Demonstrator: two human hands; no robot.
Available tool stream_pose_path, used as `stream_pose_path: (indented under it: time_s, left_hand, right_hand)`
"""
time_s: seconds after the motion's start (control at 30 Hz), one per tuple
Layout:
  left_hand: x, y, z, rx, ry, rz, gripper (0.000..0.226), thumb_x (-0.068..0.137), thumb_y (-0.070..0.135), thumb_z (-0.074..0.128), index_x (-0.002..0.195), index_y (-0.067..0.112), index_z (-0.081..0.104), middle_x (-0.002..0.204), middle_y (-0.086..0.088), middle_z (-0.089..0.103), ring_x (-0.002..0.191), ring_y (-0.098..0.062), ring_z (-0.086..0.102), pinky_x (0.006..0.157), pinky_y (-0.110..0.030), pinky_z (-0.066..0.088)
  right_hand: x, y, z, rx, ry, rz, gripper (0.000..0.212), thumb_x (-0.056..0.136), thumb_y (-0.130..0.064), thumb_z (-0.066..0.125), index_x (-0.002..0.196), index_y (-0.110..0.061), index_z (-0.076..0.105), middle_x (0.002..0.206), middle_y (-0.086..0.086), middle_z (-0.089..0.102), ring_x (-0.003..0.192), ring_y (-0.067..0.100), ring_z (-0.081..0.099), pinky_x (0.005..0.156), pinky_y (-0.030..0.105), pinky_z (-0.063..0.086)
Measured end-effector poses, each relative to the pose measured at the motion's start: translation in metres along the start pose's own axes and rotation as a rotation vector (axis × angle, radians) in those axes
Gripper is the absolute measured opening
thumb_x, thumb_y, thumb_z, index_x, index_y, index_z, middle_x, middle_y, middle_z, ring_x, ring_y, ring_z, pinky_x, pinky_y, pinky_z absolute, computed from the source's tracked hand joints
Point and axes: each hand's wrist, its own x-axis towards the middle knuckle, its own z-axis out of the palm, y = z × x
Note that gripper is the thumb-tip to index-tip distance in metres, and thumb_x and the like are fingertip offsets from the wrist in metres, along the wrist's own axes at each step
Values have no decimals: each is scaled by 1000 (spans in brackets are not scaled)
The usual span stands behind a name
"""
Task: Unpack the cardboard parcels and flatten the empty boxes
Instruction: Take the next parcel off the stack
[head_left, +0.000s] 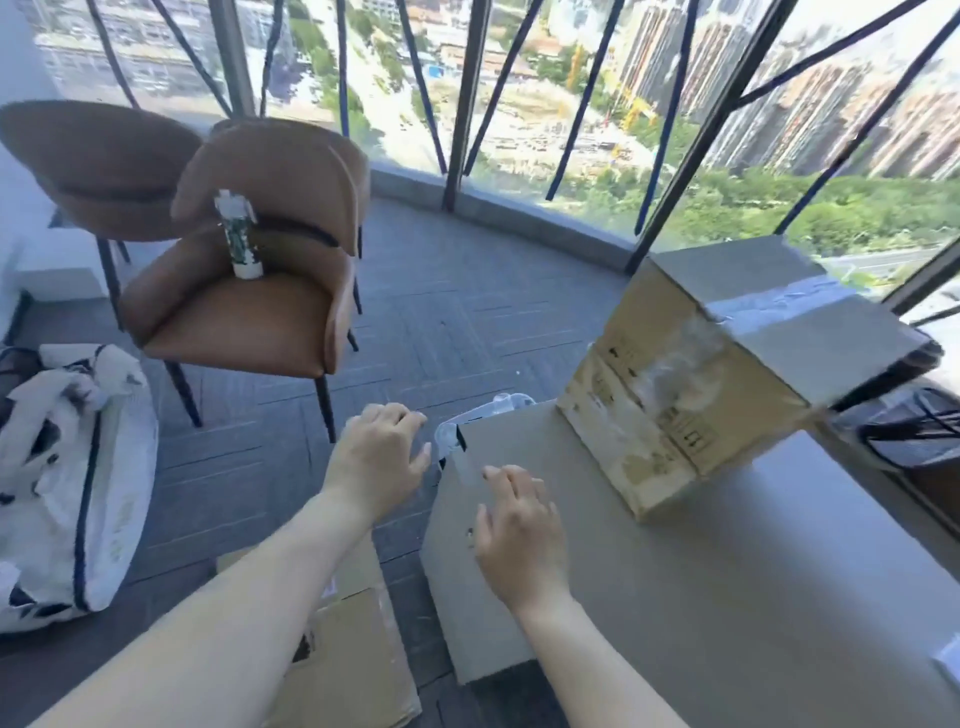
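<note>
A taped cardboard box (691, 364) stands tilted on the grey table (727, 597) at the right, with clear tape over its top and front face. My left hand (382, 457) hovers over the floor just left of the table's corner, fingers loosely spread and holding nothing. My right hand (519, 530) is above the table's near-left edge, fingers relaxed, apart from the box. A flattened cardboard box (348, 649) lies on the floor under my left forearm.
Two brown chairs (249, 291) stand at the left; a white-and-green bottle (239, 234) stands on the nearer seat. A white bag (67, 483) lies on the floor at far left. Clear plastic packaging (483, 415) sits behind the table corner. A black wire basket (909, 431) is at right.
</note>
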Motion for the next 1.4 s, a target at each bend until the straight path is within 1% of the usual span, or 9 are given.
stream_pose_path:
  time_s: [0.17,0.27,0.53,0.63,0.8,1.03,1.13,1.27,1.4]
  left_hand:
    - [42,88,-37,57,39,357,32,76,31,59,97,12,72,94,-5,68,92,-32,64,78,-41,51]
    - [57,130,-46,128,7,544,42,82,40,41,95,13,71,96,-3,67,97,-28,62,82,-40,50]
    - [61,213,-38,216,-51,705,44,80,43,37,97,19,71,95,-2,66,95,-27,63,80,-39,53]
    - [62,238,-42,216,-93,669,59,80,49,26,111,19,67,111,-3,64,109,-27,57,93,-39,47]
    - [73,261,-38,193,-93,526,48,91,44,41,129,21,56,124,2,57,122,-23,48,101,-35,40]
    - [108,282,-44,34,-124,344,64,92,59,33,145,24,39,147,5,40,134,-21,37,107,-39,35]
    - [131,289,-41,18,-89,324,58,101,52,34,150,21,32,156,-1,28,141,-22,27,112,-39,28]
    - [167,294,-31,-11,-130,200,70,98,61,28,153,20,26,162,-10,17,147,-28,15,117,-46,20]
    - [207,289,-19,-62,-215,55,80,94,64,38,155,15,21,164,-11,11,149,-31,11,120,-45,16]
  right_hand:
    - [-11,46,-86,-88,188,204,41,81,-19,62,121,-14,62,116,5,62,98,32,60,78,41,53]
    - [-22,64,-120,-118,245,319,42,80,-24,52,119,-13,63,113,5,63,95,32,59,75,42,53]
    - [-53,121,-175,-195,239,415,44,75,-20,69,118,-14,66,108,6,64,93,31,63,71,40,56]
    - [-57,145,-189,-169,200,428,48,85,-25,62,132,-17,59,123,4,60,109,29,58,86,40,51]
    - [-48,183,-212,-81,175,439,55,95,-40,50,145,-21,42,139,0,51,126,23,46,101,35,43]
    - [-15,198,-236,42,82,499,68,97,-55,42,153,-22,26,149,-3,41,136,22,37,103,36,39]
    - [3,199,-241,117,40,544,77,95,-62,40,156,-20,20,153,-1,36,140,22,32,105,38,37]
    - [33,201,-240,260,-5,641,85,93,-71,34,158,-19,14,160,1,29,145,20,28,109,40,34]
    - [61,201,-232,457,16,727,93,90,-77,31,158,-17,11,163,1,23,149,18,22,115,40,25]
